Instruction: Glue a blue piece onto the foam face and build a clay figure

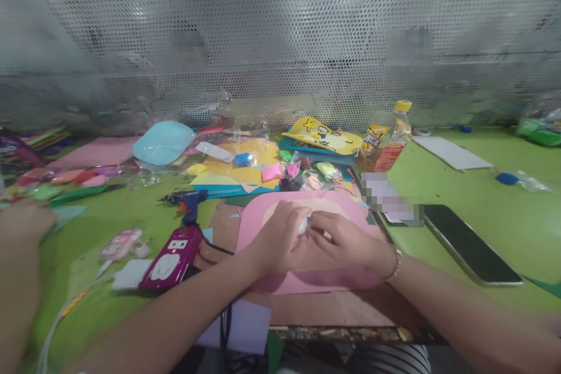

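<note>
My left hand (280,236) and my right hand (337,238) meet over a pink rounded sheet (254,234) with a paler peach layer (274,208) on top. My left fingers are closed around a small whitish piece (302,225) with a touch of blue, too small and covered to name. The fingertips of my right hand pinch at the same piece from the other side, and a bracelet circles that wrist. Under the pink sheet lies a brown board (333,308).
A blue glue gun (191,205), a purple power outlet box (173,260) with cords and a pink earphone case (121,244) lie left. Clay packets (272,172) and a drink bottle (385,139) stand behind; a phone (471,242) lies right. Another person's arm (20,263) reaches in at left.
</note>
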The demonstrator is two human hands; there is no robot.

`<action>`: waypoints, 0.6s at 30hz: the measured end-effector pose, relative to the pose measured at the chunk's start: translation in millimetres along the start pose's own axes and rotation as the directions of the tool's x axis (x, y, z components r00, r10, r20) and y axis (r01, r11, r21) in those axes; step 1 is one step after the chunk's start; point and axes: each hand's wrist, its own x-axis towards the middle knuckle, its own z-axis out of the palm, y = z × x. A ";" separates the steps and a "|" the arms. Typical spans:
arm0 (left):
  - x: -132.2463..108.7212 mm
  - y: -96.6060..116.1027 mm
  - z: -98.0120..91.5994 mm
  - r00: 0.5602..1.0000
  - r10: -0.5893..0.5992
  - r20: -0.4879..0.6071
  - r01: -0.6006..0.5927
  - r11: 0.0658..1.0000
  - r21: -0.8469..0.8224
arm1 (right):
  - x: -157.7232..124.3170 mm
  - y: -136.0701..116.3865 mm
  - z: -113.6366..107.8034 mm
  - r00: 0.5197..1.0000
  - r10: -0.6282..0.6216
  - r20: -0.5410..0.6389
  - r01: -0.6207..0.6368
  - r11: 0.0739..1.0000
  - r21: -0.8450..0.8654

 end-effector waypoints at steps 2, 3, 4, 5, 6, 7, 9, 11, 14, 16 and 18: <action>0.0 -0.5 0.8 1.000 0.025 -0.010 -0.025 0.999 0.022 | -0.7 1.7 0.5 1.000 -0.011 -0.007 0.010 0.999 -0.051; 0.0 -0.8 1.2 1.000 0.025 -0.014 -0.025 0.999 0.021 | -1.0 2.5 0.7 1.000 -0.014 -0.013 0.013 0.998 -0.067; -0.1 -1.2 1.5 1.000 0.020 -0.021 -0.019 1.000 0.011 | -1.2 3.0 0.8 1.000 -0.021 -0.020 0.019 0.997 -0.069; -0.1 -1.7 1.7 1.000 0.011 -0.024 -0.012 1.000 -0.005 | -1.2 3.3 0.7 0.999 -0.025 -0.028 0.024 0.998 -0.053; -0.2 -2.2 2.0 1.000 0.004 -0.029 -0.004 1.000 -0.021 | -0.9 3.2 0.5 0.999 -0.022 -0.041 0.021 0.999 -0.027; -0.2 -2.7 2.2 0.999 -0.003 -0.037 0.002 0.999 -0.034 | -0.5 2.8 0.1 0.998 -0.008 -0.056 0.008 1.000 0.007; -0.3 -3.6 2.6 0.999 -0.013 -0.051 0.011 0.999 -0.047 | 0.9 1.2 -0.8 0.995 0.054 -0.087 -0.048 0.996 0.072; -0.4 -3.9 2.8 0.998 -0.016 -0.054 0.013 0.998 -0.062 | 2.1 -1.1 -1.3 0.989 0.119 -0.092 -0.109 0.988 0.110; -0.6 -3.0 3.2 0.999 0.006 -0.032 -0.009 0.995 -0.095 | 2.1 -4.4 -0.6 0.988 0.135 -0.078 -0.126 0.987 0.103; -1.3 -2.2 3.7 0.999 0.017 -0.031 -0.020 0.994 -0.107 | 1.0 -5.7 0.4 0.991 0.113 -0.077 -0.108 0.992 0.061; -2.3 -2.1 4.0 0.999 0.019 -0.046 -0.024 0.993 -0.114 | -0.3 -6.2 1.4 0.993 0.089 -0.078 -0.087 0.996 0.019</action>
